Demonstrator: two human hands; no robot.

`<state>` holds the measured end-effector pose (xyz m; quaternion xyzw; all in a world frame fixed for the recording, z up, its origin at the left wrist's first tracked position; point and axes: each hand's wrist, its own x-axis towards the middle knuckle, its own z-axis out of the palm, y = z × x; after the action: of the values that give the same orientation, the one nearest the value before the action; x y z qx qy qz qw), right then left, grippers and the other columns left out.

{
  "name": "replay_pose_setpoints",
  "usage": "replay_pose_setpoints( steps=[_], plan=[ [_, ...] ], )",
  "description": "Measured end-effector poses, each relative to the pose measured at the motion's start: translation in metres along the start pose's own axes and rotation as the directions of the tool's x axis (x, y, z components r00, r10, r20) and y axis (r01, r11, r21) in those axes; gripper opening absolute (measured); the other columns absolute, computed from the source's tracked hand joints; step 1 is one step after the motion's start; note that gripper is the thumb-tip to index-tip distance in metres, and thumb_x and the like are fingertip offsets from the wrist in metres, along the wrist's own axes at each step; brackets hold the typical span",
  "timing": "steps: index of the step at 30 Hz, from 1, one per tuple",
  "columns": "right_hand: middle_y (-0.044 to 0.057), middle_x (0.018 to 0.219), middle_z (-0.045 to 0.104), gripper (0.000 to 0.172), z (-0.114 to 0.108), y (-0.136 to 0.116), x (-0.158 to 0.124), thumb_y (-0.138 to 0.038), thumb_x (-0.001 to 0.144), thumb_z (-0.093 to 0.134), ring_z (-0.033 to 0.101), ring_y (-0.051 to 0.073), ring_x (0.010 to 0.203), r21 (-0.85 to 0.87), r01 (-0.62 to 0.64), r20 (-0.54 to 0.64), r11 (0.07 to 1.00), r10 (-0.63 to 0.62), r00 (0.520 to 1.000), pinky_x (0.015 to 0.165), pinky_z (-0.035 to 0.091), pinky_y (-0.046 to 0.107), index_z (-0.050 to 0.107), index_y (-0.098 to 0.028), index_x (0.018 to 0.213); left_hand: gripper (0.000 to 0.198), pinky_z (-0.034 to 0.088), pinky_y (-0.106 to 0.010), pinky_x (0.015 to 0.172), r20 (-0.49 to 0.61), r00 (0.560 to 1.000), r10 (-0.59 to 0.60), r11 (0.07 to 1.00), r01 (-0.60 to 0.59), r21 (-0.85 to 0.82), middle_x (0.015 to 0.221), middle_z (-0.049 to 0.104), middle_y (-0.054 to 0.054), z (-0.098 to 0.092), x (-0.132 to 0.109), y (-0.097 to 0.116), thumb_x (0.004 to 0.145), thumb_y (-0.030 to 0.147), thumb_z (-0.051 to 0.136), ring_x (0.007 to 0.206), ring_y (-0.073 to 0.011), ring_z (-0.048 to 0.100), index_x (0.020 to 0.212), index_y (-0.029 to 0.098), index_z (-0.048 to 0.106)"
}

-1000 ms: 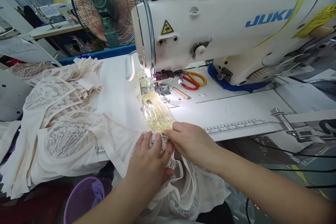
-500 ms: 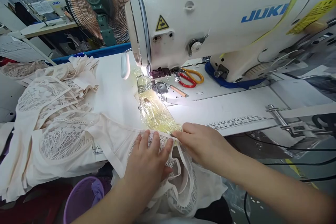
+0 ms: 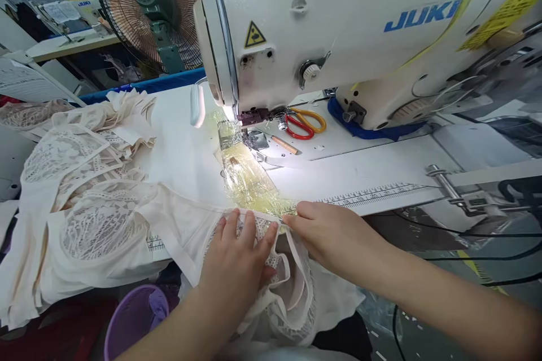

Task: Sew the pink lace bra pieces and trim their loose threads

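A white lace bra [image 3: 292, 316] hangs over the table's front edge, and its upper edge and band stretch left across the tabletop. My left hand [image 3: 235, 251] lies on the lace cup with its fingers spread and pressed on the cloth. Close to its right, my right hand [image 3: 317, 228] is closed in a pinch at the bra's upper edge, where a strap meets the cup. What lies between those fingertips is mostly hidden. Beyond both hands, a strip of yellowish film [image 3: 249, 175] runs up to the needle area of the sewing machine [image 3: 339, 28].
A pile of white lace bras [image 3: 84, 197] covers the table's left side. Scissors [image 3: 302, 131] with red and yellow handles and a wooden-handled tool [image 3: 284, 145] lie by the machine base. A purple bin [image 3: 127, 316] stands below; a fan [image 3: 156, 5] is behind.
The view has shifted slightly, so the machine and pile sit a little further left. Both hands keep nearly the same place on the bra.
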<state>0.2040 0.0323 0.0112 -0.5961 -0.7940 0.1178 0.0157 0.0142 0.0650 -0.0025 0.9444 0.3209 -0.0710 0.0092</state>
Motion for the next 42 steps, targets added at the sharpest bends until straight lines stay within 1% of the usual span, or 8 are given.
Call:
replay_pose_setpoints(
  steps=[4, 12, 18, 20, 24, 29, 34, 42],
  plan=[
    [0.004, 0.070, 0.054, 0.022, -0.003, 0.000, -0.001, -0.007, 0.082, 0.045, 0.043, 0.016, 0.060, 0.022, -0.016, 0.003, 1.000, 0.016, 1.000, 0.049, 0.016, 0.027, 0.065, -0.017, 0.084, 0.064, 0.038, -0.056, 0.095, -0.012, 1.000, 0.001, 1.000, -0.001, 0.000, 0.129, 0.045, -0.016, 0.003, -0.001, -0.001, 0.078, 0.041, 0.062, 0.119, -0.0423, 0.041, 0.136, 0.028, 0.038],
    [0.004, 0.074, 0.056, 0.020, 0.005, -0.007, 0.018, -0.014, 0.087, 0.045, 0.047, 0.017, 0.065, 0.085, 0.027, -0.063, 0.996, -0.022, 0.998, 0.052, 0.021, 0.028, 0.065, -0.017, 0.090, 0.066, 0.038, -0.057, 0.095, -0.027, 1.000, 0.007, 1.000, -0.007, 0.004, 0.131, 0.044, -0.017, 0.006, -0.002, -0.002, 0.077, 0.045, 0.063, 0.118, -0.0431, 0.041, 0.136, 0.028, 0.038],
    [0.004, 0.075, 0.058, 0.023, 0.001, 0.000, 0.007, -0.009, 0.082, 0.047, 0.049, 0.017, 0.065, 0.030, 0.008, 0.007, 1.000, -0.008, 1.000, 0.051, 0.020, 0.028, 0.066, -0.018, 0.092, 0.065, 0.037, -0.057, 0.096, -0.009, 1.000, 0.000, 1.000, 0.000, -0.016, 0.131, 0.044, -0.017, 0.005, -0.003, -0.001, 0.078, 0.045, 0.063, 0.120, -0.0426, 0.039, 0.136, 0.029, 0.038],
    [0.004, 0.074, 0.057, 0.024, -0.001, 0.002, 0.003, -0.009, 0.082, 0.048, 0.050, 0.016, 0.065, 0.029, -0.016, -0.024, 0.999, 0.016, 1.000, 0.051, 0.022, 0.027, 0.066, -0.018, 0.095, 0.065, 0.036, -0.057, 0.096, -0.003, 1.000, -0.005, 1.000, 0.004, -0.025, 0.132, 0.044, -0.017, 0.005, -0.003, -0.001, 0.077, 0.045, 0.063, 0.121, -0.0427, 0.039, 0.136, 0.029, 0.039],
    [0.003, 0.077, 0.058, 0.035, -0.001, 0.000, 0.006, -0.010, 0.082, 0.046, 0.052, 0.017, 0.067, 0.080, -0.029, -0.149, 0.996, 0.041, 0.988, 0.054, 0.030, 0.026, 0.058, -0.019, 0.114, 0.064, 0.035, -0.058, 0.097, -0.010, 1.000, -0.007, 0.999, 0.007, -0.042, 0.133, 0.044, -0.018, 0.004, -0.003, -0.002, 0.078, 0.046, 0.062, 0.122, -0.0432, 0.039, 0.135, 0.028, 0.041],
    [0.005, 0.085, 0.060, 0.015, 0.002, -0.012, 0.023, -0.012, 0.082, 0.048, 0.055, 0.018, 0.079, 0.057, 0.042, -0.105, 0.998, -0.036, 0.994, 0.061, 0.037, 0.027, 0.062, -0.017, 0.082, 0.066, 0.034, -0.058, 0.099, -0.016, 1.000, -0.001, 0.999, 0.000, -0.049, 0.139, 0.040, -0.018, 0.008, -0.008, -0.003, 0.077, 0.049, 0.063, 0.127, -0.0440, 0.034, 0.136, 0.029, 0.040],
    [0.004, 0.083, 0.061, 0.014, 0.003, -0.022, 0.037, -0.019, 0.086, 0.049, 0.056, 0.018, 0.077, -0.063, 0.023, -0.035, 0.998, -0.025, 0.999, 0.059, 0.037, 0.027, 0.060, -0.018, 0.078, 0.070, 0.032, -0.057, 0.101, -0.033, 0.999, -0.024, 0.998, 0.022, -0.053, 0.144, 0.034, -0.018, 0.015, -0.015, 0.000, 0.074, 0.051, 0.065, 0.131, -0.0433, 0.028, 0.136, 0.029, 0.040],
    [0.007, 0.078, 0.061, 0.012, -0.007, -0.043, 0.042, -0.008, 0.078, 0.054, 0.059, 0.020, 0.076, -0.213, -0.002, 0.031, 0.977, 0.009, 0.999, 0.054, 0.034, 0.026, 0.062, -0.017, 0.075, 0.063, 0.030, -0.057, 0.104, -0.062, 0.998, 0.002, 0.994, -0.008, -0.105, 0.147, 0.029, -0.015, 0.023, -0.023, -0.001, 0.076, 0.051, 0.064, 0.133, -0.0412, 0.024, 0.132, 0.029, 0.047]
  ],
)
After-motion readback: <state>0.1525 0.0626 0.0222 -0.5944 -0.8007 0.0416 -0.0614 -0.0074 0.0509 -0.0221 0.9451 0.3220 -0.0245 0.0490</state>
